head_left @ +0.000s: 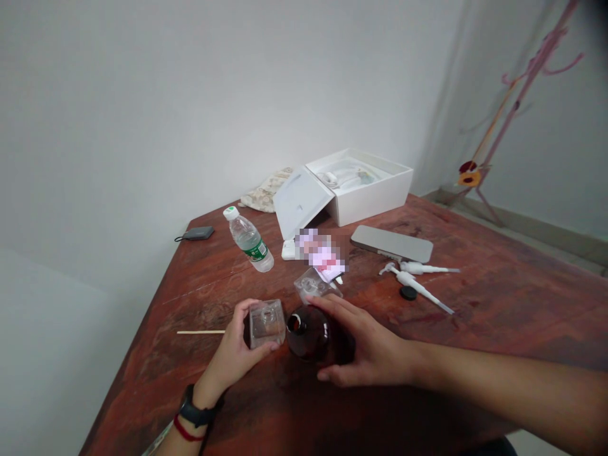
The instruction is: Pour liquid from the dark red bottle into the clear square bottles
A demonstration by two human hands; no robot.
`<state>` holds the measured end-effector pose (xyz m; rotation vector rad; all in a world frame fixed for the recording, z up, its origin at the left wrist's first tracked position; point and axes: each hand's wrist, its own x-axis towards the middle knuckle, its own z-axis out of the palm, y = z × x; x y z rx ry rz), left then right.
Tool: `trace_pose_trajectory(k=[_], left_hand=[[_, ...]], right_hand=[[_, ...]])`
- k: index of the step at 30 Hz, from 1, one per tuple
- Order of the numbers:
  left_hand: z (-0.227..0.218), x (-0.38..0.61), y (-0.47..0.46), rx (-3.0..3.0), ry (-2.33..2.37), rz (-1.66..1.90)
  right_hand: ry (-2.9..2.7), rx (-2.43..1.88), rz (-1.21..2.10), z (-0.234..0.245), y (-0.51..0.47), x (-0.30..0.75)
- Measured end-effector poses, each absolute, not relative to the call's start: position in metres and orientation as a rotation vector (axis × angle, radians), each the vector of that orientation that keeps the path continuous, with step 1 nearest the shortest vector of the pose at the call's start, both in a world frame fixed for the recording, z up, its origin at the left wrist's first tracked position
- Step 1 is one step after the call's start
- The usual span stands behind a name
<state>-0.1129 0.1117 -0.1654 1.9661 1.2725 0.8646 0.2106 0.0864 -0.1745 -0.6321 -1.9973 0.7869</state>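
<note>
My left hand (240, 345) is closed around a clear square plastic container (266, 326) with a round opening on its top. Fingers of my right hand (368, 345) wrap round a dark brown bottle (308, 332), which has no cap on and tilts with its mouth toward the container. The bottle's mouth and the container are close together; whether they touch I cannot tell. Just behind the bottle sits another clear plastic piece (311, 285), partly hidden by my right hand. Two white pump heads (418, 285) and a black cap (408, 292) lie to the right.
A water bottle (249, 240) stands at the back left, near a grey pouch-like item (198, 233). Behind are an opened white box (370, 196), a lit phone (320, 253) and a silver slab (392, 243). A thin wooden stick (199, 332) lies left of my left hand.
</note>
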Motion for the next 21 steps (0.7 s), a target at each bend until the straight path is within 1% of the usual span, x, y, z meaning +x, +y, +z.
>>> trace_pose_trajectory(k=[12, 21], left_hand=[[-0.168, -0.126, 0.127, 1.846, 1.532, 0.978], [-0.181, -0.138, 0.141, 1.727, 1.53, 1.083]], right_hand=[[-2.112, -0.498, 0.836, -0.176, 0.074, 0.211], [-2.125, -0.422, 0.883, -0.176, 0.074, 0.208]])
